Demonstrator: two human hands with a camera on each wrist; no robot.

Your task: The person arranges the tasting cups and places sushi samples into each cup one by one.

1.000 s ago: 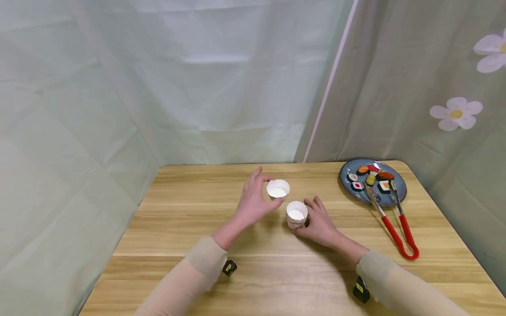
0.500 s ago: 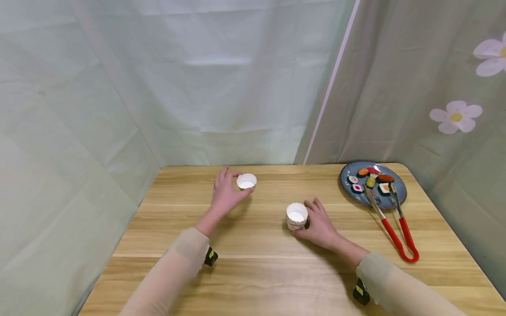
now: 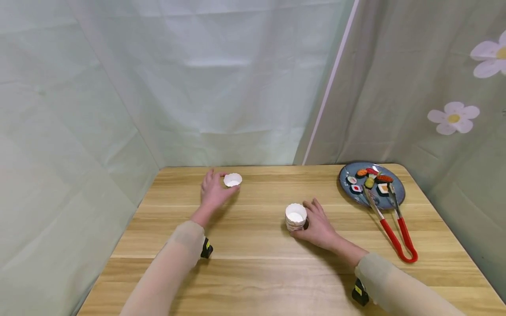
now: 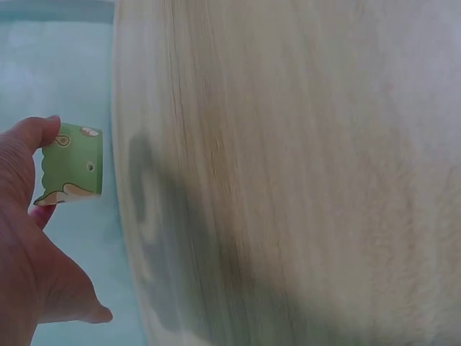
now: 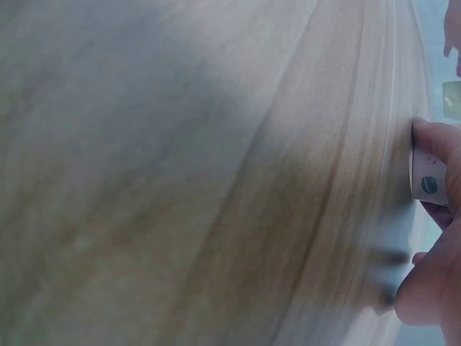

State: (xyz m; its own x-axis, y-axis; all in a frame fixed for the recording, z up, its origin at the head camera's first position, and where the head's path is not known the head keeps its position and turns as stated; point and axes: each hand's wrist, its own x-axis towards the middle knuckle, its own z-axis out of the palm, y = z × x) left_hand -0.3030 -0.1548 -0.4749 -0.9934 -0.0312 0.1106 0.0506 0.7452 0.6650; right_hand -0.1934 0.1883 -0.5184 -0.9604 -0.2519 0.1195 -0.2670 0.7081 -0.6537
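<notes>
We are holding the green cup (image 4: 75, 164) in a narrow pinch of the left hand (image 3: 213, 193), its scalloped rim facing up, near the far edge on the left of the table (image 3: 253, 272). It seems to be hanging just above the wood, so we should be keeping its base level and our squeeze light; the thin wall is probably going to buckle under pressure. When putting it down, we should be letting the base meet the wood fully before spreading our fingers.

We are steadying the pale cup (image 3: 294, 214), perhaps a nested stack, with the right hand (image 3: 321, 228), whose fingers and thumb are curving round its side; it is standing upright, well apart from the green one. A gentle grip there should be sparing its rim.

Farther right, the plate (image 3: 343, 184) is bearing sushi (image 3: 369, 182), and the tongs (image 3: 390, 237) are leaning over its near rim.
</notes>
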